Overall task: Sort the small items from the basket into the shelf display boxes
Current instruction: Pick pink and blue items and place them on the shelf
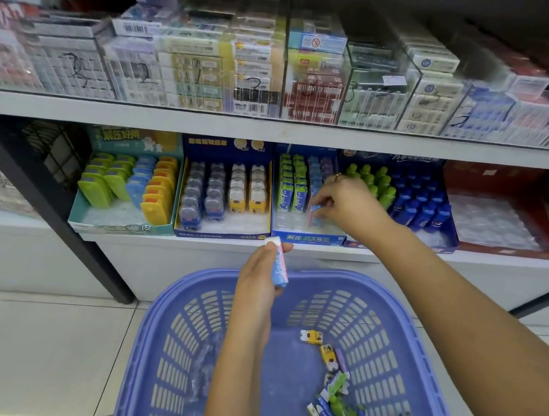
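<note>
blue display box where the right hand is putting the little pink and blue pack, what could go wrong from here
1. The right hand pinches the pack close beside the standing green packs in the blue display box; a nudge might topple them.
2. The left hand holds a second pack near the far rim of the basket; if it slips, it may land on the floor instead.

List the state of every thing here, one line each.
basket, some small items left inside.
blue display box, front rows unfilled.
left hand, holds a pink-and-white pack.
right hand, pinches a small blue pack over the blue display box.
</note>
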A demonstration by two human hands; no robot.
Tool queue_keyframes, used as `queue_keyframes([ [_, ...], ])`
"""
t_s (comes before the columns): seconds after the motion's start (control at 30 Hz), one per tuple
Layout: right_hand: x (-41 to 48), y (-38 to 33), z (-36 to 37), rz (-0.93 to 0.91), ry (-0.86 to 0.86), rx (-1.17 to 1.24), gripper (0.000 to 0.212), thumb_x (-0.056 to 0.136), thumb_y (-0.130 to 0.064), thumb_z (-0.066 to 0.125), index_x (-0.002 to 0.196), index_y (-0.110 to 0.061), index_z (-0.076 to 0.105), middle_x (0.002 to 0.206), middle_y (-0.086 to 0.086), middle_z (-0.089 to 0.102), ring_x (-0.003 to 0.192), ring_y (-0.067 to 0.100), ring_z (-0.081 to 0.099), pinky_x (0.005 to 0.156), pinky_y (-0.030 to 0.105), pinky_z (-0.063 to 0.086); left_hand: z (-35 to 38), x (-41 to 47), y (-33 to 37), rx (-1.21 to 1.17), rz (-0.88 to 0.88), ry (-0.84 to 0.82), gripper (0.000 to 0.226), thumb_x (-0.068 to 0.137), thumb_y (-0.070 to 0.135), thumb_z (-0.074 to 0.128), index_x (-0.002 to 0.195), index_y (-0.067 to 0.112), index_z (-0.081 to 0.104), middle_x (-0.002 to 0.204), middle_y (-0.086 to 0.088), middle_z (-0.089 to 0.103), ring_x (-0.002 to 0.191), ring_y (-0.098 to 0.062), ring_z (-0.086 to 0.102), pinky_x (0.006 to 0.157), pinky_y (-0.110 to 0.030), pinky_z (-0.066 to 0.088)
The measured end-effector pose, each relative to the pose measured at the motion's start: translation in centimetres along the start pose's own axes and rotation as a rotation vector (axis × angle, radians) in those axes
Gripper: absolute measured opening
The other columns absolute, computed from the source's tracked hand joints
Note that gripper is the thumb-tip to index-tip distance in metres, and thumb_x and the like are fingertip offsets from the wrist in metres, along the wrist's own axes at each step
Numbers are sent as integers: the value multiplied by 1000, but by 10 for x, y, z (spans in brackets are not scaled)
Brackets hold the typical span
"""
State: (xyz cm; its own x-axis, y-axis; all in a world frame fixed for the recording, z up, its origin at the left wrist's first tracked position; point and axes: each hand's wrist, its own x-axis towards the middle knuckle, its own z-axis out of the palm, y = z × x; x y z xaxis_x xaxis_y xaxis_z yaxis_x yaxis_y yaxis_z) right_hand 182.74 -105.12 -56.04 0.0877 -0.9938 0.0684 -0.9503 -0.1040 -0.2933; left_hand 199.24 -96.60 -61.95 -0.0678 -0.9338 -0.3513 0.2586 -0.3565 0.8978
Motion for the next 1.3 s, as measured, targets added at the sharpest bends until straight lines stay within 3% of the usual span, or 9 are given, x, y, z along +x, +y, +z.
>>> queue_keyframes([
  [0.23, -10, 2, 4, 38, 75, 31, 26, 81, -6, 69, 107, -8, 65, 106, 8, 61, 80, 13, 53, 74, 16, 40, -5, -5, 3, -196, 41, -57, 14, 93, 20, 59, 94, 20, 73, 88, 2, 73, 77, -10, 63, 66, -18, 52],
  [0.33, -43, -7, 18, 197, 229, 507, 20, 81, -21, 72, 96, -12, 62, 87, -1, 60, 61, 4, 54, 62, 9, 44, -3, -5, 0, -275, 71, -49, 12, 91, 10, 60, 98, 12, 69, 98, -7, 73, 87, -13, 70, 71, -18, 54],
  [0.43, -77, -22, 31, 339, 94, 1140, 18, 81, -24, 71, 90, -10, 66, 79, 6, 69, 60, 13, 66, 58, 20, 54, 3, -4, -3, -349, 117, -31, 12, 88, 7, 63, 100, 7, 66, 98, -10, 73, 90, -16, 71, 73, -19, 55],
  [0.53, -92, -27, 38, 348, 186, 1291, 9, 80, -10, 71, 89, -10, 69, 82, 11, 70, 68, 15, 69, 65, 20, 54, 11, 0, -6, -299, 177, -45, 13, 89, 7, 63, 100, 11, 66, 98, -9, 73, 94, -17, 70, 75, -19, 54],
  [0.67, -83, -10, 24, 288, 439, 1098, 10, 80, -11, 72, 84, -20, 68, 79, -2, 71, 70, 7, 67, 65, 15, 51, 20, 8, -8, 394, 479, -25, 26, 95, 20, 56, 120, 26, 59, 121, 11, 62, 112, 4, 55, 96, -16, 43],
  [0.83, -56, 14, 15, 186, 446, 607, 11, 79, -17, 75, 87, -18, 67, 81, -9, 67, 71, -1, 62, 67, 6, 49, 22, 26, -11, 1063, 560, -147, 57, 98, 21, 48, 149, 15, 26, 158, 1, 21, 147, -14, 8, 118, -27, 10],
  [1.0, -32, 20, 18, 90, 339, 477, 12, 79, -13, 74, 90, -9, 70, 83, -3, 66, 73, 7, 62, 71, 10, 49, 17, 30, -18, 1120, 579, -157, 61, 96, 18, 50, 150, 12, 22, 158, 1, 19, 147, -14, 6, 119, -26, 8],
  [1.17, -19, 21, 12, 73, 228, 428, 11, 78, -13, 75, 88, -11, 72, 76, -4, 64, 65, -2, 58, 59, 0, 44, 16, 32, -18, 1130, 579, -161, 61, 96, 19, 50, 151, 14, 22, 158, 2, 19, 146, -12, 6, 119, -26, 10],
  [1.3, -15, 22, 9, 87, 199, 453, 13, 77, -11, 76, 89, -7, 72, 81, 5, 70, 72, 13, 64, 69, 19, 53, 15, 33, -20, 1133, 580, -168, 62, 96, 19, 50, 151, 15, 20, 158, 3, 17, 146, -12, 5, 119, -26, 8],
])
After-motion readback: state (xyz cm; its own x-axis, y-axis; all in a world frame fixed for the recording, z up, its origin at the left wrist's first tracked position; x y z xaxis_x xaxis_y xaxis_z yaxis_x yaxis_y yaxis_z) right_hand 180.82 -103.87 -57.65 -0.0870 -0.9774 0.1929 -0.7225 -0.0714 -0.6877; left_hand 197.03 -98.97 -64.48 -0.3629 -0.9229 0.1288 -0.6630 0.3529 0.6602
